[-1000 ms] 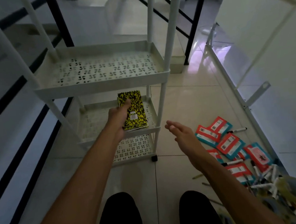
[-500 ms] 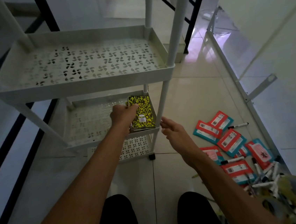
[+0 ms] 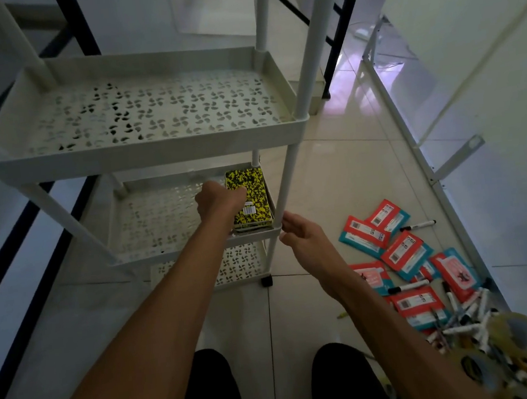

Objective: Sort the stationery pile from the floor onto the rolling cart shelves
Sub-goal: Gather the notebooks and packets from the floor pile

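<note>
- The rolling cart (image 3: 140, 153) is standing on the pale tiled floor (image 3: 343, 171), a white frame with three perforated shelves stacked one above another.
- The left hand (image 3: 220, 199) is reaching in under the cart's top shelf, its fingers curled and resting against the left edge of the yellow-and-black speckled notebook (image 3: 250, 197); whether it is truly gripping the book or only touching it cannot be told, since the fingertips are hiding behind the knuckles.
- That notebook is lying flat on the cart's middle shelf (image 3: 160, 216), at the shelf's right end, apparently on top of other flat books whose edges are showing at the near rim.
- The right hand (image 3: 302, 237) is hovering just beside the cart's near right post (image 3: 289, 177), fingers loosely bent and holding nothing; whether the fingertips are touching the post cannot be told.
- The cart's top shelf (image 3: 149, 113) and bottom shelf (image 3: 240, 266) are showing only their cut-out pattern.
- The red-and-teal packets (image 3: 404, 252) are lying scattered on the floor to the right of the cart, overlapping one another.
- Black-capped white markers (image 3: 421, 224) are lying among and beyond those packets, with a denser heap of pens (image 3: 463, 321) farther from the cart, toward the near right.
- Rolls of tape (image 3: 514, 338) are sitting at the outer edge of that heap, blurred.
- The person's dark-clad knees (image 3: 217, 389) are showing in front of the cart.
</note>
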